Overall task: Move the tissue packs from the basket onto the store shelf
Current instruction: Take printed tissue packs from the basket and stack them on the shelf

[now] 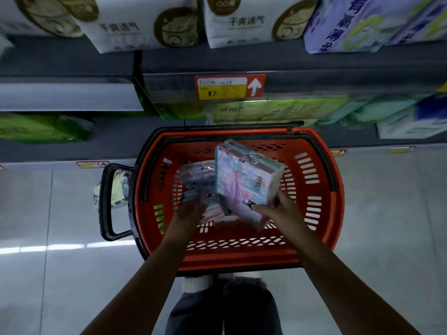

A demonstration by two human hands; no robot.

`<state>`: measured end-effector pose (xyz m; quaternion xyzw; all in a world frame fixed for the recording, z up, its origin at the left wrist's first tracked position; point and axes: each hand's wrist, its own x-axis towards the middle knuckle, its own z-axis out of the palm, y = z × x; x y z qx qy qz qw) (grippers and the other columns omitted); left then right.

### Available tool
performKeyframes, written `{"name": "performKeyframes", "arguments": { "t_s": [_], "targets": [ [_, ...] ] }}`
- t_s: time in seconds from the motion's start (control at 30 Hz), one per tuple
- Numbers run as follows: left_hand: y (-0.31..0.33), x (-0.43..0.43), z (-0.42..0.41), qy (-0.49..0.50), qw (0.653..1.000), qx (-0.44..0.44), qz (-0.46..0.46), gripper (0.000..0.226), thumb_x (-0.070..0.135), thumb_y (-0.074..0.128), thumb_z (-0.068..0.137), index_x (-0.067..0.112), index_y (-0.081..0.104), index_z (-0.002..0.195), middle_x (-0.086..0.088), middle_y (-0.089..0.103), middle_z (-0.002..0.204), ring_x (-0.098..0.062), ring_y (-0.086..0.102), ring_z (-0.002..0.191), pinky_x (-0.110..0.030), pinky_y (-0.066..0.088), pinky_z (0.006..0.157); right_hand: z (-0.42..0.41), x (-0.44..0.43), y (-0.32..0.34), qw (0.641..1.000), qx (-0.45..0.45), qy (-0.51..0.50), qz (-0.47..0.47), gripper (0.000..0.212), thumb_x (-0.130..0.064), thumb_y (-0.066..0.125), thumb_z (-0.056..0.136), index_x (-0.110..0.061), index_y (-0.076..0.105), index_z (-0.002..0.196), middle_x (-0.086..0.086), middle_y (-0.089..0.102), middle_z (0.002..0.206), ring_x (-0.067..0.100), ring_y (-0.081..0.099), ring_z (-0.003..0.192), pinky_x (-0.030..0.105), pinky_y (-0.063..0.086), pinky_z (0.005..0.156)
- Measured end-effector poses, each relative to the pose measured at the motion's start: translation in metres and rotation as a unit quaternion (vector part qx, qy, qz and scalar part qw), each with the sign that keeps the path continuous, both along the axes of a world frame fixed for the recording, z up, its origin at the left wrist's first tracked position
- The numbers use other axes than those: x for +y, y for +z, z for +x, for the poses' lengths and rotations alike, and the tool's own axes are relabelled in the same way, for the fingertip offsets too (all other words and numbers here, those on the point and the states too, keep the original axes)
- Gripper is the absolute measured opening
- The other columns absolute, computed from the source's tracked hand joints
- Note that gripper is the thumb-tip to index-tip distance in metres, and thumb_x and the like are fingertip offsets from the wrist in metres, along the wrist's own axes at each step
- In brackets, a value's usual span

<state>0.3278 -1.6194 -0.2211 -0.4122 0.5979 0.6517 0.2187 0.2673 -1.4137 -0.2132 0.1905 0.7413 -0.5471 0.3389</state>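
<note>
A red shopping basket (312,228) with black rim stands on the floor below me. My right hand (280,209) grips the near end of a pastel tissue pack (246,175) and holds it tilted above the basket. My left hand (191,209) is blurred and holds another tissue pack (198,175) lower in the basket. More packs lie under both, partly hidden. The store shelf (314,78) runs across the top, with a red and yellow price tag (229,87) on its edge.
White bagged goods (142,22) and purple packs (358,22) fill the upper shelf. Green packs (278,110) lie on the lower shelf right behind the basket. The basket's black handle (108,201) sticks out left over the grey tiled floor. My legs are beneath the basket.
</note>
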Motion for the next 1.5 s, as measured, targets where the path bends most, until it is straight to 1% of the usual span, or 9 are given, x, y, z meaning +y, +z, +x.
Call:
{"name": "performKeyframes", "arguments": {
  "t_s": [0.07,0.17,0.37,0.5,0.7,0.83,0.97,1.3,1.5],
  "targets": [
    [0.018,0.001,0.001,-0.008,0.999,0.030,0.020,0.032,0.028,0.058,0.091,0.014,0.059,0.120,0.003,0.068,0.109,-0.011,0.064,0.099,-0.024,0.051,0.083,0.009,-0.004,0.020,0.995,-0.024,-0.034,-0.088,0.044,0.001,0.069,0.078,-0.010,0.056,0.118,0.002,0.068,0.114,0.023,0.064,0.106,0.030,0.057,0.081],
    [0.047,0.000,0.005,-0.018,0.995,0.065,0.068,0.054,0.045,0.066,0.084,0.015,0.056,0.128,-0.004,0.067,0.122,-0.020,0.062,0.115,-0.045,0.042,0.105,0.022,-0.013,0.052,0.975,-0.040,-0.092,-0.199,0.044,0.005,0.064,0.078,-0.014,0.057,0.117,0.000,0.070,0.111,0.020,0.067,0.103,0.034,0.057,0.078],
    [0.111,-0.010,0.003,0.025,0.977,0.100,0.189,0.061,0.038,0.068,0.081,0.016,0.051,0.135,-0.013,0.061,0.130,-0.033,0.058,0.120,-0.049,0.045,0.098,0.032,-0.025,0.117,0.932,-0.045,-0.160,-0.321,0.052,-0.005,0.061,0.076,-0.017,0.052,0.126,0.010,0.066,0.119,0.029,0.064,0.109,0.045,0.056,0.083],
    [0.176,-0.018,-0.011,0.047,0.973,0.100,0.204,0.079,0.040,0.081,0.063,0.013,0.052,0.131,-0.016,0.062,0.125,-0.032,0.065,0.104,-0.040,0.056,0.074,0.035,-0.024,0.171,0.922,-0.027,-0.162,-0.352,0.063,-0.011,0.069,0.073,-0.017,0.048,0.132,0.011,0.064,0.123,0.027,0.063,0.111,0.045,0.055,0.083],
    [0.281,-0.020,-0.001,0.025,0.964,0.144,0.223,0.047,0.012,0.071,0.074,0.017,0.061,0.119,-0.007,0.072,0.110,-0.025,0.070,0.097,-0.041,0.060,0.073,0.052,-0.024,0.266,0.922,0.013,-0.126,-0.367,0.052,-0.008,0.070,0.076,-0.016,0.054,0.125,0.010,0.068,0.115,0.029,0.063,0.110,0.048,0.054,0.086],
    [0.342,-0.020,0.013,0.021,0.959,0.156,0.238,0.047,0.022,0.063,0.073,0.017,0.062,0.119,-0.008,0.072,0.110,-0.023,0.070,0.097,-0.036,0.058,0.065,0.067,-0.024,0.318,0.918,-0.003,-0.139,-0.372,0.079,-0.025,0.089,0.056,-0.005,0.054,0.124,0.022,0.062,0.120,0.036,0.060,0.113,0.054,0.051,0.090],
    [0.399,-0.021,0.025,0.010,0.964,0.174,0.203,0.035,0.019,0.059,0.079,0.021,0.065,0.114,-0.007,0.071,0.113,-0.022,0.069,0.100,-0.035,0.058,0.067,0.083,-0.025,0.364,0.905,0.020,-0.134,-0.404,0.046,-0.007,0.071,0.076,-0.018,0.061,0.120,0.016,0.065,0.120,0.036,0.060,0.114,0.058,0.046,0.094],
    [0.535,-0.025,0.018,-0.034,0.957,0.257,0.132,0.031,0.021,0.060,0.077,0.018,0.066,0.107,-0.005,0.075,0.095,-0.023,0.072,0.083,-0.034,0.058,0.059,0.077,-0.043,0.474,0.879,0.017,-0.146,-0.454,0.088,-0.026,0.094,0.045,-0.017,0.055,0.123,0.010,0.067,0.116,0.026,0.066,0.103,0.042,0.057,0.070],
    [0.596,-0.031,0.015,-0.054,0.946,0.304,0.094,0.033,0.017,0.071,0.075,0.013,0.067,0.107,-0.007,0.074,0.097,-0.023,0.071,0.087,-0.035,0.059,0.063,0.074,-0.043,0.528,0.865,0.064,-0.133,-0.480,0.079,-0.028,0.096,0.038,-0.026,0.066,0.111,0.009,0.069,0.115,0.027,0.066,0.102,0.052,0.054,0.083]
  ]
}}
